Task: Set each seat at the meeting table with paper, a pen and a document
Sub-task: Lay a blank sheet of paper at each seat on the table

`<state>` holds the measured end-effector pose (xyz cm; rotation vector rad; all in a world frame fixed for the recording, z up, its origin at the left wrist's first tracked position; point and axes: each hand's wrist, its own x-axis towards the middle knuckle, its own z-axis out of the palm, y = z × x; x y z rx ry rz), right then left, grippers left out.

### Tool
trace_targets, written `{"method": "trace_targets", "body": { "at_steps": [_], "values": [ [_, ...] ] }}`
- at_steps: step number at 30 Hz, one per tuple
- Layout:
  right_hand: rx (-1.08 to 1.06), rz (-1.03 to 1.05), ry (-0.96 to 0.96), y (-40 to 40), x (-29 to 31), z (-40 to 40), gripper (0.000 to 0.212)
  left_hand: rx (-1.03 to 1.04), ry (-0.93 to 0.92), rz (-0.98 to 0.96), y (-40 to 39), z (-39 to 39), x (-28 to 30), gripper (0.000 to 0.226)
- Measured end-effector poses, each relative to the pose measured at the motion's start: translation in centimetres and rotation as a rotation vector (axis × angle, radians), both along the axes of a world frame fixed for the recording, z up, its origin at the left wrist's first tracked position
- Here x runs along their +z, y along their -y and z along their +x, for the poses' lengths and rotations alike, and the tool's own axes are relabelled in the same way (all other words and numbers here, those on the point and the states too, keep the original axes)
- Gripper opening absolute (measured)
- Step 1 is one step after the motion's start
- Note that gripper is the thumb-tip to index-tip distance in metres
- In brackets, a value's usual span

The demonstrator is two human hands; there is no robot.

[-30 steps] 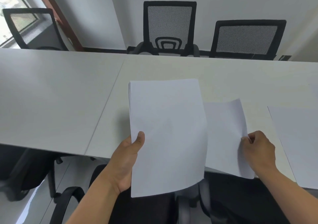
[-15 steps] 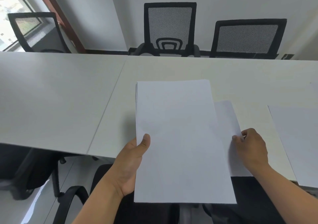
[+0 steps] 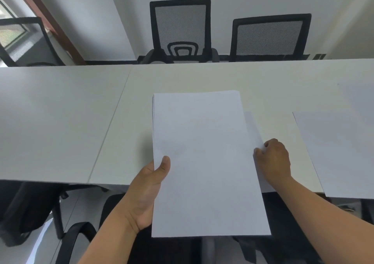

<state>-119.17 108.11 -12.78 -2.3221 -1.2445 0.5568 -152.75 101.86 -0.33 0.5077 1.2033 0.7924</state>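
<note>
Over the near edge of the white meeting table (image 3: 182, 77), the left hand (image 3: 145, 192) holds a stack of blank paper (image 3: 204, 162) by its left edge, thumb (image 3: 165, 165) pressed on the top sheet and the fingers hidden beneath, so the stack sits clamped between them. The stack's far part overlies the tabletop, its near part hangs past the edge above a dark chair. Just right of it, the right hand (image 3: 275, 160) pinches a single sheet (image 3: 253, 130) with curled fingers at its right edge; most of that sheet is tucked under the stack. Another sheet (image 3: 340, 152) lies flat on the table further right, apart from both hands. Two black mesh chairs (image 3: 180, 28) stand across the table.
</note>
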Motion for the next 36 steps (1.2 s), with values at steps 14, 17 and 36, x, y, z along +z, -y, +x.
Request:
{"method": "trace_targets", "body": {
  "at_steps": [14, 17, 36],
  "values": [
    [0.184, 0.041, -0.663, 3.6, 13.4, -7.0, 0.035, 0.0, -0.048, 0.036, 1.4, -0.8, 3.7, 0.046],
    [0.142, -0.063, -0.925, 6.1, 19.2, -10.1, 0.05, 0.013, -0.069, 0.056, 2.1, -2.4, 5.5, 0.045],
    [0.203, 0.191, -0.667, 16.5, 26.2, -35.9, 0.011, -0.029, -0.132, 0.128, 9.0, -26.4, 12.6, 0.043]
  ]
}}
